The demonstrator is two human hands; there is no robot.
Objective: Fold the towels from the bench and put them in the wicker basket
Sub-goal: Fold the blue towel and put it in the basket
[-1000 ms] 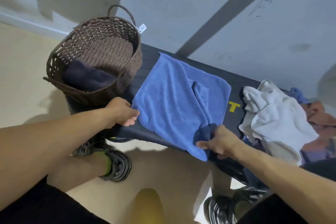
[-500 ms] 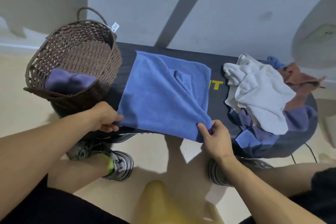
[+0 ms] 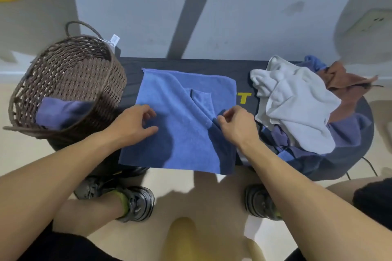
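Note:
A blue towel [image 3: 184,133] lies spread on the black bench [image 3: 131,82], its near edge hanging over the front and a flap folded over on its right side. My left hand [image 3: 135,123] rests on the towel's left part with loosely curled fingers. At the flap's lower edge, my right hand [image 3: 233,125] pinches a fold of the towel. The brown wicker basket [image 3: 84,65] stands on the bench's left end with one folded dark blue towel [image 3: 61,110] inside.
A heap of unfolded towels covers the bench's right end: a white one [image 3: 297,108] on top, a brown one [image 3: 343,80] behind, purple-blue ones [image 3: 347,131] beneath. A grey wall runs right behind the bench. My shoes [image 3: 135,203] stand on the beige floor below.
Both hands have let go of the towel's near corners and moved up onto it. The near edge now hangs over the bench front. The view has swung to face the bench squarely.

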